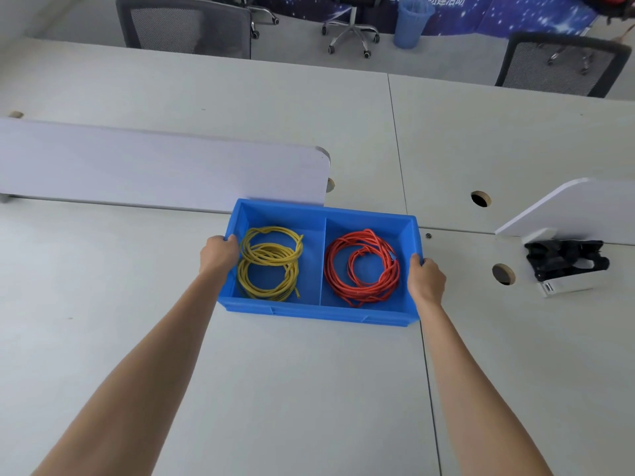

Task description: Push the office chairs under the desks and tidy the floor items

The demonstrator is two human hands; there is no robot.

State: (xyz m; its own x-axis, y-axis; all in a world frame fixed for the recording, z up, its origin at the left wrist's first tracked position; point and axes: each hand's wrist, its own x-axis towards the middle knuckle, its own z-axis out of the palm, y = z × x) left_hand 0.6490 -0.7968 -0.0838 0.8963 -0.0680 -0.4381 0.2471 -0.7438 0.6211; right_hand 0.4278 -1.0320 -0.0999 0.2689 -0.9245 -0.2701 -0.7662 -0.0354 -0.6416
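Note:
A blue plastic bin (319, 312) with two compartments sits on the white desk (103, 286), its far side against a low white divider panel (154, 166). The left compartment holds a coiled yellow cable (269, 264); the right one holds a coiled orange cable (362, 267). My left hand (218, 252) grips the bin's left end wall, fingers curled over the rim. My right hand (426, 278) grips the right end wall the same way. Two mesh-back office chairs, one far left (185, 27) and one far right (560, 65), stand at the desk's far side.
A second divider panel (570, 207) stands at the right, with a black-and-white device (567, 266) below it. Round cable holes (480, 199) dot the desk. Beyond the desk are a blue waste bin (410, 22) and a chrome chair base (350, 32) on the floor.

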